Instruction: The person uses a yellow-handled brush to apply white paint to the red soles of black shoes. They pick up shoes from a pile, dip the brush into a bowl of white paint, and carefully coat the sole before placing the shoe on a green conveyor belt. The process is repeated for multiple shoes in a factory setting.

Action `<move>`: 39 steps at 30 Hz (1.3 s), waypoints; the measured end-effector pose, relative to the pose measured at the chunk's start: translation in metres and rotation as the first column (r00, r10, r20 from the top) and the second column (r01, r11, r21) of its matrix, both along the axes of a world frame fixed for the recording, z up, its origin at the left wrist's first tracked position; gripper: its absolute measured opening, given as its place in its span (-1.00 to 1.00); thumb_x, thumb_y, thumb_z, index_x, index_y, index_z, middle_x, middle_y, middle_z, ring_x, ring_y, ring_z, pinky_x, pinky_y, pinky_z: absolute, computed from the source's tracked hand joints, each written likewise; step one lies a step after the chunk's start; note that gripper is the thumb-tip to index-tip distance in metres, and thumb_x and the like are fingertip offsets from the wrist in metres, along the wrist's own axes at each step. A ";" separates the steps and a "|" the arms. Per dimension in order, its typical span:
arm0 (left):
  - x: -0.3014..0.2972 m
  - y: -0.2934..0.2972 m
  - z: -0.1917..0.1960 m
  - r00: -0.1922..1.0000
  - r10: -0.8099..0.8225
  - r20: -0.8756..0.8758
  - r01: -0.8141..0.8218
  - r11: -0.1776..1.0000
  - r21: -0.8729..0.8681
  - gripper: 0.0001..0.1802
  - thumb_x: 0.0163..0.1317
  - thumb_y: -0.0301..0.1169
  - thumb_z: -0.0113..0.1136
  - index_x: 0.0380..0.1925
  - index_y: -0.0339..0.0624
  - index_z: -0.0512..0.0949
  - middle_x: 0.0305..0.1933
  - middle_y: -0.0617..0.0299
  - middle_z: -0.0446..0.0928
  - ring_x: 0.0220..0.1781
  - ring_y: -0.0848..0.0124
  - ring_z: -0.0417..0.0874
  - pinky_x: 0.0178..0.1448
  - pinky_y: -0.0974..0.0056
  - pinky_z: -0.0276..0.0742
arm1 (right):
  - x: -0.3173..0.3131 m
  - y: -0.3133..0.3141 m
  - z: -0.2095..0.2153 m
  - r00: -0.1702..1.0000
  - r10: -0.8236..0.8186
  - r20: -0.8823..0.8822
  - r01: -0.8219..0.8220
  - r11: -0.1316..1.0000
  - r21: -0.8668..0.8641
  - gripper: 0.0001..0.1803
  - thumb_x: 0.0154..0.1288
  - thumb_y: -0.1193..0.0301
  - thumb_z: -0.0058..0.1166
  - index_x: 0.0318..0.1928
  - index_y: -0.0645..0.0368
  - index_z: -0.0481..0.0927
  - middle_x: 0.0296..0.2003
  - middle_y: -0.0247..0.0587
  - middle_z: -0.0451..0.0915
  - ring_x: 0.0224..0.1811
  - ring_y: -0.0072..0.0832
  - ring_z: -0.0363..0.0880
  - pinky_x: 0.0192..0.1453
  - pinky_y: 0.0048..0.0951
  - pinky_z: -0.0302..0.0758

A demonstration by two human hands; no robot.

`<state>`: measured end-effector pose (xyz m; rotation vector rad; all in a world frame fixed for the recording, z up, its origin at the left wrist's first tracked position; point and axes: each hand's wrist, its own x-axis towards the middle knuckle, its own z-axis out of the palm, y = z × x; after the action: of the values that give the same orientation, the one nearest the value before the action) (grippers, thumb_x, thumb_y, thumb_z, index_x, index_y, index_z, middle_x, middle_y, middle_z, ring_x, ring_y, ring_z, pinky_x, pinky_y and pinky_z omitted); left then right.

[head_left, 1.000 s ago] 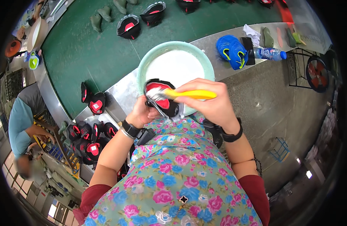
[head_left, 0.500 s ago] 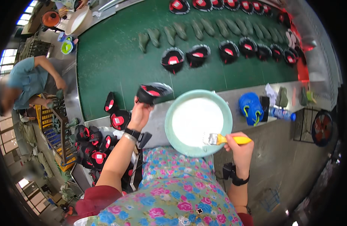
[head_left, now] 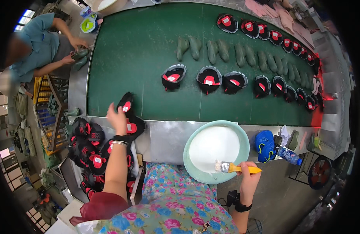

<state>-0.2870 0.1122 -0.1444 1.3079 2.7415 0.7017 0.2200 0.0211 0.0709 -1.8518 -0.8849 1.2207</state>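
Left arm was stretched forward and up from the lower edge, left hand [head_left: 117, 117] raised at the near edge of the green belt [head_left: 148, 50], fingers spread and loose, holding nothing. It hung just beside a black-and-red shoe upper [head_left: 127, 106] lying half on the belt edge; couldn't tell whether they touched. Right arm was bent, short reach, right hand [head_left: 248, 175] clenched around the yellow handle of a brush [head_left: 236, 168], bristles over the near rim of the basin.

Pale green basin [head_left: 242, 134] sat on the metal tabletop [head_left: 164, 136] in front of the person, holding white liquid, glue-like. Brush tip was at the liquid's near edge.

Pile of black-and-red uppers [head_left: 90, 148] sat below-left of the left hand. More uppers lay in a row on the belt [head_left: 209, 80], with grey-green soles [head_left: 242, 54] behind them. Blue shoe [head_left: 264, 145] and plastic bottle [head_left: 288, 155] lay right of the basin. Another person in a blue shirt [head_left: 39, 43] worked at far left.
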 end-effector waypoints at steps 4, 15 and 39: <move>-0.120 -0.026 -0.059 0.587 0.484 0.649 -0.169 0.857 -0.486 -0.30 -0.01 -0.06 0.49 -0.15 -0.56 0.56 -0.15 -0.23 0.64 -0.20 -0.06 0.66 -0.02 0.02 0.54 | -0.026 0.017 -0.007 0.988 0.112 -0.110 -0.099 0.988 0.117 -0.78 0.50 0.48 -0.01 -0.30 0.36 0.57 -0.19 -0.19 0.59 -0.37 -0.60 0.55 -0.29 -0.60 0.49; 0.095 0.030 0.128 0.834 -0.365 0.413 0.289 0.928 0.237 -0.85 0.23 -0.49 0.01 -0.40 -0.33 0.28 -0.53 -0.14 0.38 -0.50 0.04 0.44 -0.32 0.05 0.41 | -0.098 0.028 0.049 0.689 0.364 0.627 -0.666 0.659 0.350 -0.64 0.09 0.53 0.31 -0.03 0.14 0.70 -0.04 -0.28 0.67 0.07 -0.26 0.55 0.09 -0.26 0.58; 0.236 -0.137 0.214 -0.192 -0.428 0.883 0.814 0.434 0.387 -0.44 0.30 -0.72 0.03 0.31 -0.22 0.37 0.32 0.09 0.47 0.31 0.29 0.51 0.39 0.20 0.40 | 0.004 -0.047 0.057 0.744 0.643 0.179 -0.667 0.702 0.251 -0.71 0.25 0.23 0.31 -0.14 0.17 0.71 -0.09 -0.22 0.70 -0.04 -0.21 0.62 0.04 -0.25 0.56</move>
<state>-0.0507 -0.0247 0.0691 1.2658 0.7953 0.5149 0.2241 -0.0263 0.1275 -1.3639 -1.7823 1.3201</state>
